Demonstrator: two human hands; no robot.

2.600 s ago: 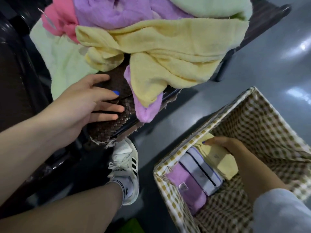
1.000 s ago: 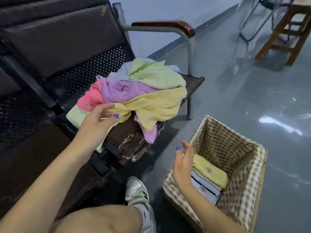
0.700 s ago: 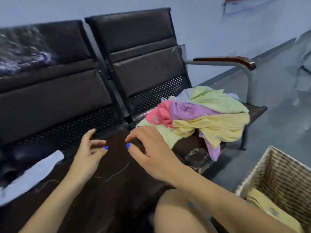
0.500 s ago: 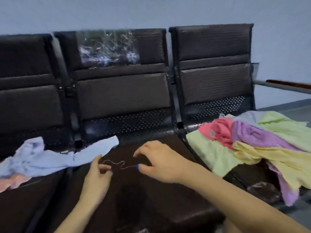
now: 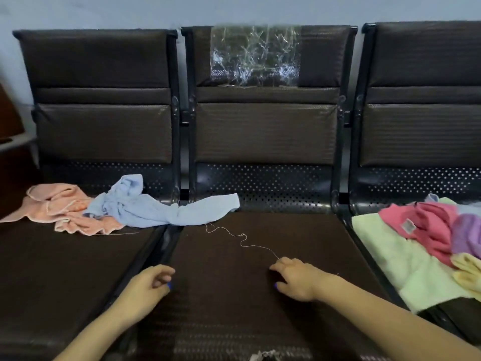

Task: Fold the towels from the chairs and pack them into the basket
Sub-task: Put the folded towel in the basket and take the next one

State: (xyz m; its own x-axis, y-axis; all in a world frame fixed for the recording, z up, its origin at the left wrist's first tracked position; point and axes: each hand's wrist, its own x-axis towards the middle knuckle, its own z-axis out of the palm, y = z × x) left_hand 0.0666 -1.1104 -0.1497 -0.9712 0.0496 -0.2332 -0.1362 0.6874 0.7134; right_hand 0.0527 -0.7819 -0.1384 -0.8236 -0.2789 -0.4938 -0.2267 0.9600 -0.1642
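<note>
Both bare forearms are reaching forward, palms down. The left hand (image 5: 149, 285) is hanging with fingers (image 5: 162, 278) loosely curled; the right hand (image 5: 296, 278) is spreading slightly, blue-nailed thumb tucked beneath.

A crumpled light blue towel (image 5: 156, 207) sprawls at left centre across the gap between two chairs (image 5: 260, 256), overlapping a rumpled peach towel (image 5: 65, 209) at far left; at right edge pink (image 5: 429, 225), purple (image 5: 468, 235), yellow (image 5: 468, 269) and pale green (image 5: 390, 256) towels lie heaped
</note>
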